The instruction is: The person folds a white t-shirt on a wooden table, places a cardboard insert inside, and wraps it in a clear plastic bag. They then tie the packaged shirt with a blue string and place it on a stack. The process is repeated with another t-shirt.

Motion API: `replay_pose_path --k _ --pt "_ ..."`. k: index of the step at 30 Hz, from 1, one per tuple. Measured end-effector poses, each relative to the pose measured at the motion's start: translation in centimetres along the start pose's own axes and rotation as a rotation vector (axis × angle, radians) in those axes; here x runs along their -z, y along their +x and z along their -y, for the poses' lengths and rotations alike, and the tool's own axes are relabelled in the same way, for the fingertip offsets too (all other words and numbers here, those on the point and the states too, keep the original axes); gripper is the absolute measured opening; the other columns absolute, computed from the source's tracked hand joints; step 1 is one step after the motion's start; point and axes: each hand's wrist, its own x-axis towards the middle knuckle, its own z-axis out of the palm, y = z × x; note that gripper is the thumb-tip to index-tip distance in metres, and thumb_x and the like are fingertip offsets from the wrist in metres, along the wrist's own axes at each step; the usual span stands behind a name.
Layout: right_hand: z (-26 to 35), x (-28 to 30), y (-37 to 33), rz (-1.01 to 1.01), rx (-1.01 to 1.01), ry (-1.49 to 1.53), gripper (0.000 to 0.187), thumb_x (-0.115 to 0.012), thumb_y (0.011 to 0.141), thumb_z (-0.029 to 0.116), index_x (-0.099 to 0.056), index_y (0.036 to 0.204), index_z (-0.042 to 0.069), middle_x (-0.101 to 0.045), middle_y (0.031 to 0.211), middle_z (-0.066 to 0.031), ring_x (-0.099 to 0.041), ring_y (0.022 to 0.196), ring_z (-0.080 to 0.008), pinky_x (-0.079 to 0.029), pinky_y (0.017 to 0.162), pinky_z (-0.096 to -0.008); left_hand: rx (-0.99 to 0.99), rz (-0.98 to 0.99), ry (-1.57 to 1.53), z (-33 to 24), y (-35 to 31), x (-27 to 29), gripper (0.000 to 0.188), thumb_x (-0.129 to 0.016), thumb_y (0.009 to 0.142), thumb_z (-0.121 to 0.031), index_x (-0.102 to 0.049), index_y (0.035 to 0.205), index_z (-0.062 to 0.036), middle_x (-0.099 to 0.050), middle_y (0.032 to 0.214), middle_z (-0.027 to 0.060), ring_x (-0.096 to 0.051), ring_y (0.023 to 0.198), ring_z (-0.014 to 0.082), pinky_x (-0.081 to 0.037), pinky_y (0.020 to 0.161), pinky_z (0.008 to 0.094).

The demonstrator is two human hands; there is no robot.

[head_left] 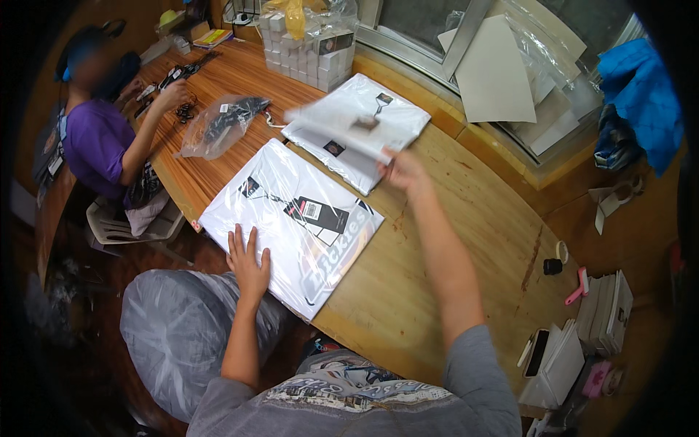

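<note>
A folded white shirt [287, 229] in a clear plastic bag lies on the table in front of me, a black hang tag and large lettering showing through. My left hand [249, 264] rests flat on its near left edge, fingers spread. Farther back, my right hand [403, 175] grips the corner of another bagged white shirt [335, 125], which is tilted and smeared by motion. Under it lies a further bagged white shirt [405, 111] with a dark neck label. How much the raised one covers is hard to make out.
A purple-shirted person [102, 138] sits at the far left, handling dark cords. Near them lies a clear bag of black items [226, 124]. Small white boxes [306, 62] are stacked at the back. A large filled plastic bag [182, 335] stands beside me; a pink tool [577, 286] lies right.
</note>
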Motion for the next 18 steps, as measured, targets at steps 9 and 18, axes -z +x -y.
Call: replay_pose_path --k 9,18 --pt "-8.3 -0.3 5.3 -0.883 0.432 -0.708 0.032 -0.065 0.066 0.009 -0.054 0.093 -0.006 -0.055 0.094 -0.0165 -0.057 0.074 -0.024 -0.047 0.059 -0.0351 -0.014 -0.03 -0.012 0.5 -0.2 0.0 0.049 -0.053 0.073 -0.022 -0.041 0.12 -0.0145 -0.019 0.135 0.009 -0.012 0.125 0.0289 -0.014 0.092 0.0537" --pt "-5.9 0.6 -0.5 -0.605 0.231 -0.604 0.055 -0.059 0.075 0.025 -0.032 0.118 0.006 -0.051 0.079 -0.0105 -0.052 0.06 -0.0179 -0.044 0.04 -0.0316 -0.073 -0.231 0.009 4.6 9.3 2.1 0.032 -0.052 0.077 -0.018 -0.05 0.104 -0.001 -0.047 0.106 0.0168 -0.041 0.101 0.0311 -0.029 0.086 0.0413"
